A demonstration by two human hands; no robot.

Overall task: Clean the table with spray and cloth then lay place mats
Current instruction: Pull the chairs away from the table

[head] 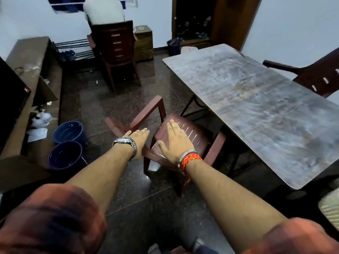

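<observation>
Right hand (175, 142): fingers (173, 125) lying flat and together, pinching nothing, over the seat of a maroon chair (185, 136). Left hand (138, 137): fingers (145, 130) extending straight, empty, beside the chair's arm. Watch (126, 142) sitting on the left wrist; no writing is legible. Counter (256, 107) standing just right of the chair. Two blue buckets (67, 143) resting on the floor at left.

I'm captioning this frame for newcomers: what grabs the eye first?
Two bare forearms reach forward, the left hand and right hand spread open over a maroon plastic chair at centre. To the right stretches a long streaky grey table; two blue buckets sit on the floor at left.
</observation>
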